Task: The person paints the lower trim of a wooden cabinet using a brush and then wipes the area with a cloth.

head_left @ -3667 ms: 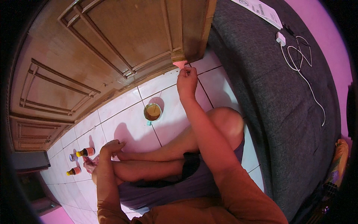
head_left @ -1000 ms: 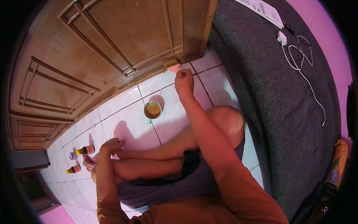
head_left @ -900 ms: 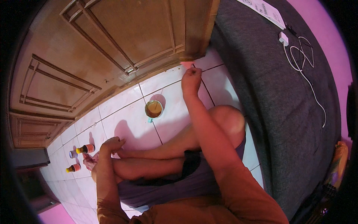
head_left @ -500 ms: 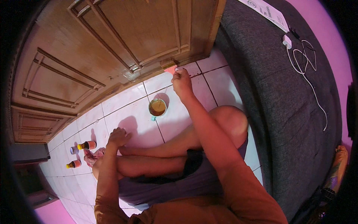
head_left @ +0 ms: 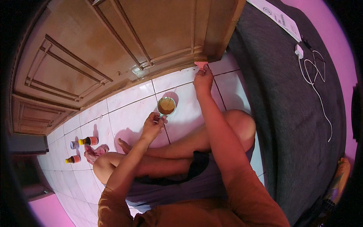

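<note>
Lower centre: crossed legs [head_left: 170, 147], bare, on white tile floor [head_left: 128, 98]. Left hand [head_left: 153, 125], mid-frame: fingers curled in around the handle of the cup [head_left: 166, 107], narrow grip; exact finger contact partly hidden. Cup upright on the tiles near frame centre, brown liquid inside. Right hand [head_left: 204, 78], upper centre-right: closed on the handle of a pink paintbrush [head_left: 201, 64], bristles up against the lower edge of the wooden door panel [head_left: 162, 34], near its bottom right corner. Panel fills the upper left, glossy patches on it. Left side of frame: two dark yellow-capped bottles [head_left: 89, 141] and a small jar [head_left: 74, 145] on the tiles, well apart from the cup. Right side: dark grey cushion [head_left: 283, 121], white charger [head_left: 299, 51] and cable on top.
</note>
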### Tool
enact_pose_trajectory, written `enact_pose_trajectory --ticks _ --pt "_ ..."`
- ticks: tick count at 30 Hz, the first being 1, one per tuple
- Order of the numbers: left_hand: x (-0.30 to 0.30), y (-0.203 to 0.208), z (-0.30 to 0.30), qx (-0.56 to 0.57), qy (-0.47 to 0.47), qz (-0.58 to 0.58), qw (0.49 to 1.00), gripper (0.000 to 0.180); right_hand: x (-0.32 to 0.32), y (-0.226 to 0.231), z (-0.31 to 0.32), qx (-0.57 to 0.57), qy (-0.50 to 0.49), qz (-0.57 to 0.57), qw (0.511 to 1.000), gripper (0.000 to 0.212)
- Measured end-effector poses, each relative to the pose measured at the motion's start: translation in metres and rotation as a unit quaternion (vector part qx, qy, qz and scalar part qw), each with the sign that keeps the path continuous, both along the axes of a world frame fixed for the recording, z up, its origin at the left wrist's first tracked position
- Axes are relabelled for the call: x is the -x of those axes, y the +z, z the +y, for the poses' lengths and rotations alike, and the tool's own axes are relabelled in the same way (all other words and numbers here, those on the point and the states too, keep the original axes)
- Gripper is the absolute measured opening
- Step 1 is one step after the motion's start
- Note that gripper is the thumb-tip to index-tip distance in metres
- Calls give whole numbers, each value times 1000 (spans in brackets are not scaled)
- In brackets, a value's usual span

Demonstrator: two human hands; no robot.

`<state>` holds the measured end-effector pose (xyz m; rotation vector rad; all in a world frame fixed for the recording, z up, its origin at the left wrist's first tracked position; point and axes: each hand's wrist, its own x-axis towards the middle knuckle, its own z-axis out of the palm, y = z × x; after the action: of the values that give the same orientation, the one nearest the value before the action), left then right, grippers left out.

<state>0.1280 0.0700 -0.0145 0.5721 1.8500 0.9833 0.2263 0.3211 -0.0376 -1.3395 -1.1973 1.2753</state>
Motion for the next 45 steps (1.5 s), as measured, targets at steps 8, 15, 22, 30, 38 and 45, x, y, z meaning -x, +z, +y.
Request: enact_pose_trajectory --ticks 8,15,22,30,38,45 --pt "10 -13 -17 -3 24 -2 1000 27 46 -27 -35 -42 99 -12 994 23" --pt "47 6 -49 109 -78 54 989 31 97 -10 -101 -27 183 -3 983 27" --pt "73 17 -75 160 -97 33 982 35 106 8 -117 -86 286 -44 953 29" --pt "80 32 -74 174 -104 41 978 33 71 -5 -67 -120 236 -74 962 26" --pt "87 22 -89 134 -84 1 987 33 12 8 -36 -80 -24 -147 986 26" --pt "86 33 -85 97 -148 74 981 33 21 -7 -26 -145 8 -255 956 48"
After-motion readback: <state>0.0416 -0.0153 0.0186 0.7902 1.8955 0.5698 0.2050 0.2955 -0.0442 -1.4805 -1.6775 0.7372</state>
